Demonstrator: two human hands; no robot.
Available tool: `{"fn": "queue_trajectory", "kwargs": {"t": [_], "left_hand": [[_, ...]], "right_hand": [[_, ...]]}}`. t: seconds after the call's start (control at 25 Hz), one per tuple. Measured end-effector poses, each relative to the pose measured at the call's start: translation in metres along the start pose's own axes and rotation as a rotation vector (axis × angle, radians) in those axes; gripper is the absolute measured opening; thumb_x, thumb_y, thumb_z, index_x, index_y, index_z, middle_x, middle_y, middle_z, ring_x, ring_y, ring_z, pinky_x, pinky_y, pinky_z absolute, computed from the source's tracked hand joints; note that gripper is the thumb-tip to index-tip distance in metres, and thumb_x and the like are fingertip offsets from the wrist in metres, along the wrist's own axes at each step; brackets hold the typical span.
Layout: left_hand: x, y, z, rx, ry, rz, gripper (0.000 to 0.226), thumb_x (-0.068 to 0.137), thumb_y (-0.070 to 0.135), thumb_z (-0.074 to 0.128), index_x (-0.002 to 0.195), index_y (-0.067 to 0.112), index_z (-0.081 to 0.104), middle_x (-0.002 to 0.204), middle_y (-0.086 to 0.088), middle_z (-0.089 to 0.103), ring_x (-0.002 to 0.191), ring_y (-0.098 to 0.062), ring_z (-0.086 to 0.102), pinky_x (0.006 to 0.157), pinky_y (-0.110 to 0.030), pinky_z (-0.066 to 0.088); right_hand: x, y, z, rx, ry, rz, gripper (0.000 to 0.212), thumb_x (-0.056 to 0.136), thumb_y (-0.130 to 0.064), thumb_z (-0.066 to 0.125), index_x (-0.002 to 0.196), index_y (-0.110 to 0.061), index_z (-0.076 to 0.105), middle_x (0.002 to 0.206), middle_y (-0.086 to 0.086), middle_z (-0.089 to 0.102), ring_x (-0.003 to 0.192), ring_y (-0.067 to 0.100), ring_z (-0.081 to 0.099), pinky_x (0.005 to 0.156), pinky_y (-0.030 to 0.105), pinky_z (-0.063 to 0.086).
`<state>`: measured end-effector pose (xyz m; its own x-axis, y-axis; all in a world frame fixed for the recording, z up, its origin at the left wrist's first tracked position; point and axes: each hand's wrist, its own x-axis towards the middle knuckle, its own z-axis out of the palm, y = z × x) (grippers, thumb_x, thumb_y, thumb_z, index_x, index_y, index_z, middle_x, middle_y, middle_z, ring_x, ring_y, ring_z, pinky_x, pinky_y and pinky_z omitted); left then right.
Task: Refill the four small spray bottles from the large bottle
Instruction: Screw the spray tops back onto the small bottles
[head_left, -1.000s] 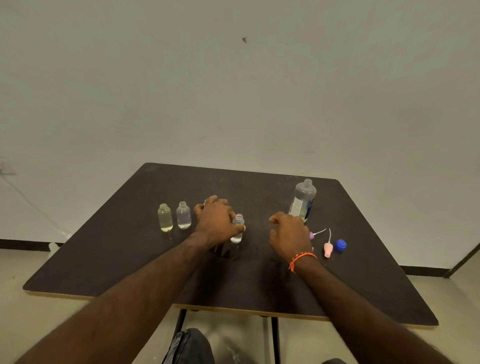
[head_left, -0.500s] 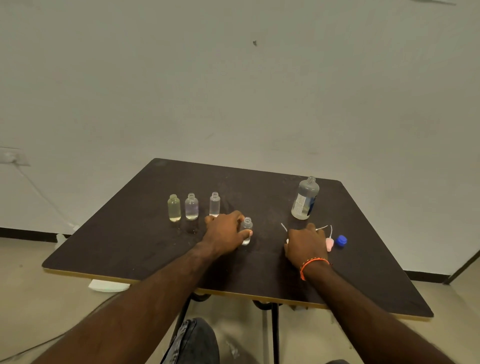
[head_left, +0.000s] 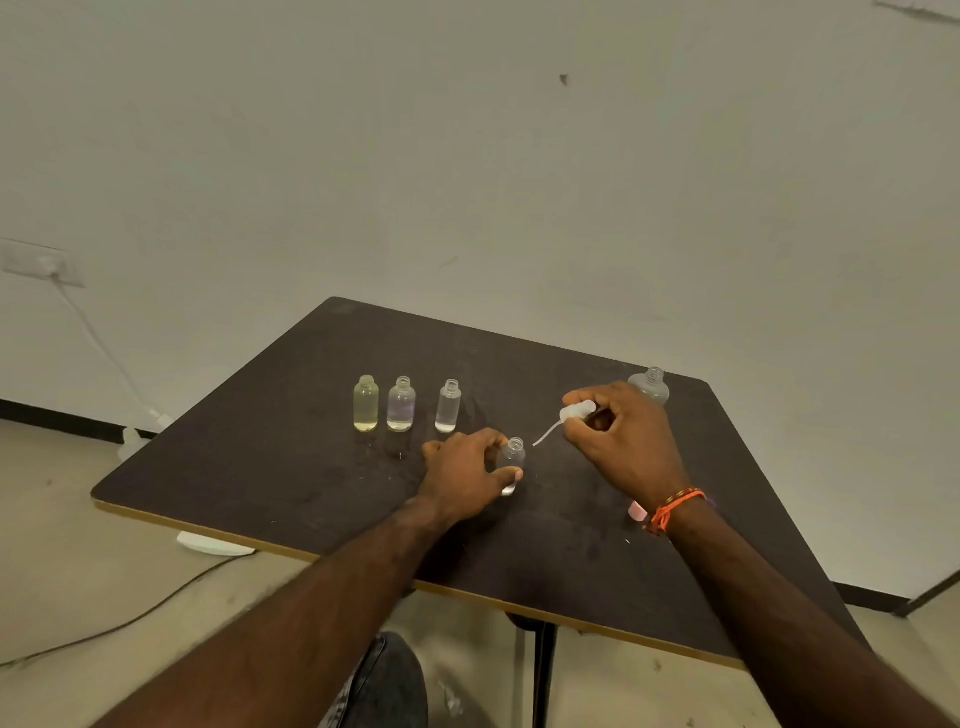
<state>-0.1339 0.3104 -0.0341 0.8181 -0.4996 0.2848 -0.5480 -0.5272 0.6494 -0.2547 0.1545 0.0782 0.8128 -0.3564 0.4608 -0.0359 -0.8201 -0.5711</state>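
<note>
Three small uncapped bottles stand in a row on the dark table (head_left: 270, 467): a yellowish one (head_left: 365, 404), a clear one (head_left: 401, 405) and a slimmer clear one (head_left: 448, 406). My left hand (head_left: 462, 475) grips a fourth small open bottle (head_left: 512, 460) that stands in front of them. My right hand (head_left: 621, 434) holds a white spray head (head_left: 575, 411) in the air, its thin dip tube pointing down-left toward that bottle's mouth. The large bottle (head_left: 650, 383) stands open behind my right hand, mostly hidden by it.
A pink spray cap (head_left: 637, 511) lies on the table beside my right wrist. A wall socket (head_left: 44, 263) with a cable sits at the left wall, and more cable runs across the floor. The table's near edge is close to my knees.
My right hand picked a white spray head up from the table and lifted it toward the small bottle. My left hand stayed on that bottle. The camera view shifted to the right.
</note>
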Motion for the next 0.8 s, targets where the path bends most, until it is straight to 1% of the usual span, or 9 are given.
{"fn": "queue_trajectory", "kwargs": {"t": [0.16,0.28,0.36,0.4,0.52,0.56,0.6,0.68,0.8], "left_hand": [[0.000,-0.003,0.005,-0.027,0.015,-0.001,0.041,0.087,0.056,0.071,0.121,0.035,0.064,0.099,0.015,0.071,0.103,-0.006,0.062,0.094,-0.038,0.029],[0.000,-0.004,0.005,-0.026,0.020,0.007,0.041,0.087,0.056,0.071,0.122,0.035,0.063,0.101,0.015,0.070,0.104,-0.006,0.060,0.094,-0.037,0.029],[0.001,-0.007,0.007,-0.032,0.023,0.015,0.040,0.086,0.056,0.072,0.119,0.035,0.064,0.098,0.016,0.069,0.103,-0.005,0.060,0.096,-0.038,0.030],[0.001,-0.008,0.008,-0.041,0.022,0.019,0.039,0.086,0.056,0.073,0.117,0.035,0.064,0.098,0.016,0.069,0.102,-0.005,0.060,0.096,-0.038,0.031],[0.001,-0.012,0.010,-0.042,0.008,0.024,0.038,0.087,0.056,0.072,0.118,0.036,0.063,0.100,0.017,0.066,0.105,-0.005,0.056,0.094,-0.036,0.028],[0.002,-0.012,0.011,-0.030,0.007,0.029,0.039,0.087,0.056,0.071,0.119,0.035,0.062,0.103,0.017,0.065,0.106,-0.005,0.054,0.094,-0.036,0.028],[0.002,-0.012,0.011,-0.021,0.004,0.035,0.040,0.088,0.056,0.071,0.120,0.034,0.062,0.105,0.017,0.065,0.107,-0.006,0.054,0.096,-0.037,0.029],[0.003,-0.012,0.011,-0.021,0.005,0.039,0.041,0.087,0.055,0.072,0.121,0.033,0.063,0.105,0.016,0.067,0.108,-0.006,0.057,0.099,-0.039,0.032],[0.004,-0.012,0.011,-0.032,0.004,0.026,0.042,0.085,0.055,0.073,0.119,0.033,0.064,0.103,0.014,0.071,0.107,-0.007,0.061,0.101,-0.041,0.034]], "right_hand": [[0.011,-0.008,0.016,-0.042,-0.037,-0.046,0.016,0.084,-0.028,0.072,0.099,-0.027,0.075,0.097,-0.014,0.064,0.084,0.002,0.061,0.074,0.018,0.050],[0.016,-0.004,0.034,-0.147,-0.156,-0.005,0.023,0.083,-0.027,0.073,0.106,-0.023,0.076,0.100,-0.006,0.066,0.085,0.008,0.060,0.080,0.027,0.053],[0.017,0.001,0.044,-0.189,-0.240,0.013,0.026,0.084,-0.025,0.073,0.109,-0.020,0.076,0.100,-0.004,0.065,0.087,0.009,0.059,0.080,0.026,0.052],[0.017,0.002,0.048,-0.209,-0.278,0.015,0.025,0.084,-0.023,0.072,0.109,-0.019,0.076,0.099,-0.004,0.065,0.088,0.009,0.059,0.079,0.026,0.051],[0.017,0.004,0.061,-0.232,-0.338,0.029,0.021,0.088,-0.022,0.067,0.106,-0.016,0.076,0.103,0.000,0.071,0.092,0.013,0.063,0.085,0.033,0.054],[0.019,0.004,0.064,-0.233,-0.354,0.055,0.021,0.089,-0.023,0.066,0.106,-0.015,0.076,0.104,0.001,0.072,0.092,0.014,0.064,0.086,0.033,0.054],[0.021,0.005,0.067,-0.234,-0.375,0.085,0.020,0.090,-0.025,0.065,0.105,-0.016,0.075,0.102,0.000,0.073,0.091,0.014,0.065,0.084,0.032,0.055],[0.027,0.006,0.069,-0.262,-0.414,0.131,0.019,0.092,-0.033,0.065,0.099,-0.017,0.073,0.089,-0.002,0.071,0.082,0.014,0.064,0.077,0.032,0.055],[0.030,0.009,0.072,-0.370,-0.379,0.150,0.039,0.087,-0.054,0.067,0.085,-0.015,0.071,0.071,0.000,0.066,0.068,0.015,0.062,0.068,0.039,0.056]]}}
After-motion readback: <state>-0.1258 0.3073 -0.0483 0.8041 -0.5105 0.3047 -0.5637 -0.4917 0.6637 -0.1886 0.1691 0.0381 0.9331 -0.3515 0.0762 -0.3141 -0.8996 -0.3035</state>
